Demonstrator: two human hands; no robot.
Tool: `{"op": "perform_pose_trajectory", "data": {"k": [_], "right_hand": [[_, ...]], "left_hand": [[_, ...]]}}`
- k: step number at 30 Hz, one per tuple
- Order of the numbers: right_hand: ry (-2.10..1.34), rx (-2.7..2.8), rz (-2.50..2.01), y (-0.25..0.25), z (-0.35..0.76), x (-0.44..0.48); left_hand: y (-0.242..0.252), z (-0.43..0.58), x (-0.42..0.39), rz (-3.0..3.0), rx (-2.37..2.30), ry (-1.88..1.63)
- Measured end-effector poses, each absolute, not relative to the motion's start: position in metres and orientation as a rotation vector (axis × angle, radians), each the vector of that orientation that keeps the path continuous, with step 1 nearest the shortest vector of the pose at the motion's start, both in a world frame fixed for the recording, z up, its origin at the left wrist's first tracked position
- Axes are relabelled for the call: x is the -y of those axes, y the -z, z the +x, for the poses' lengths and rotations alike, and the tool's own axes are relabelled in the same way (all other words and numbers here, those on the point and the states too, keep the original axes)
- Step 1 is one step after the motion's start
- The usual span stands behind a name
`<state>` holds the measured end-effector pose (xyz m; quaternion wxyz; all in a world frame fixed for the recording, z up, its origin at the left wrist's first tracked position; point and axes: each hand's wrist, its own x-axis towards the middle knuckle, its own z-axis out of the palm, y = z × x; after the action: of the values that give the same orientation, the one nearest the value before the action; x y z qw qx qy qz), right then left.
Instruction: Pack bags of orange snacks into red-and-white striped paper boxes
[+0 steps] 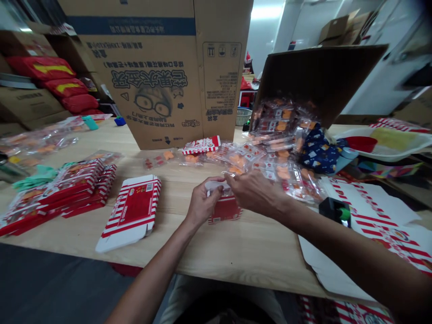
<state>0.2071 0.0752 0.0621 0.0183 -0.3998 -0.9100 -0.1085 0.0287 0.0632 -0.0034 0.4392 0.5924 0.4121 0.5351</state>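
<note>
wooden table [236, 252] — red striped carton [224, 210], long axis away — left hand [204, 202] gripping, right hand [254, 192] narrow on flap [216, 185]

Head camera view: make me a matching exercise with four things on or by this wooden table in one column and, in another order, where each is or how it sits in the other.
Things:
1. Left hand
2. Flat striped carton
3. Large cardboard box
4. Navy patterned bag

Places and states:
A. Tilted, clear packets heaped at its open side
B. Holding a small red-and-white carton
C. Among packets, towards the table's right
D. Lying flat, towards the table's left

Pairs: 1-B; 2-D; 3-A; 4-C
</note>
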Motion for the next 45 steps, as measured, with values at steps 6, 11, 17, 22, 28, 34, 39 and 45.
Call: {"op": "perform_pose_trajectory", "data": {"k": [6, 11, 17, 22, 28, 34, 39, 45], "right_hand": [[0.162, 2.748, -1.119, -0.047, 0.223, -0.074], [-0.679, 2.636, -0.881, -0.056, 0.254, -0.082], [-0.880, 2.419, -1.003, -0.034, 0.278, -0.088], [-0.902, 2.358, -0.975, -0.033, 0.270, -0.080], [-1.038, 2.194, -1.014, -0.032, 0.269, -0.077], [-1.181, 2.277, -0.748, -0.023, 0.276, -0.078], [-1.136, 2.007, -0.876, -0.019, 0.265, -0.080], [-1.178, 1.678, -0.931, -0.001, 0.254, -0.086]], "left_hand": [[0.009, 0.023, -0.058, 1.586, -0.764, -1.256], [0.009, 0.030, -0.054, 1.509, -0.902, -1.332], [0.004, 0.020, -0.055, 1.466, -0.872, -1.185], [0.015, 0.006, -0.058, 1.356, -0.633, -1.144], [0.025, 0.009, -0.057, 1.155, -0.681, -1.227], [0.025, 0.015, -0.056, 1.252, -0.803, -1.280], [0.027, 0.016, -0.064, 1.229, -0.759, -1.328], [0.026, 0.015, -0.076, 1.322, -0.630, -1.441]]}}
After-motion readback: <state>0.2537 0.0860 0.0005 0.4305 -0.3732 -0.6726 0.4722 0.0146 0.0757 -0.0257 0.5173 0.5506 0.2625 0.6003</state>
